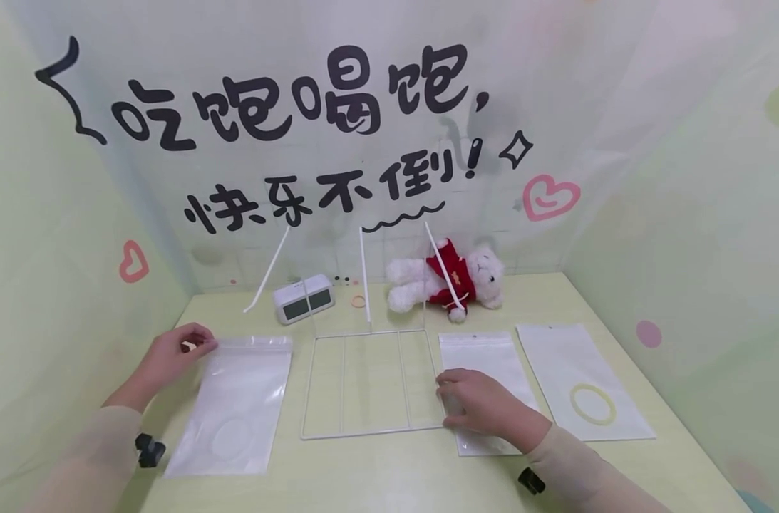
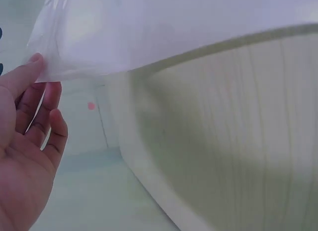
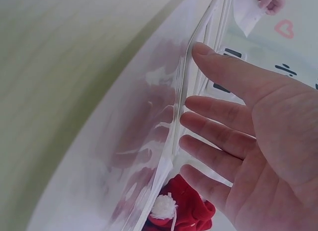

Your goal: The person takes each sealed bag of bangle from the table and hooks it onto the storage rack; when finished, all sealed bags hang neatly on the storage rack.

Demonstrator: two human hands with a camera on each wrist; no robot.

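i see a person in long beige sleeves, plain and soft-looking: the left sleeve [image 1: 94, 456] and the right sleeve [image 1: 588, 470] both reach the wrist, leaving the left hand [image 1: 174, 356] and right hand [image 1: 485, 406] bare. at the left wrist i get a small black block [image 1: 150, 450], chunky and uneven in outline; by the right, a matching black piece [image 1: 531, 482], its finer details too small for me.
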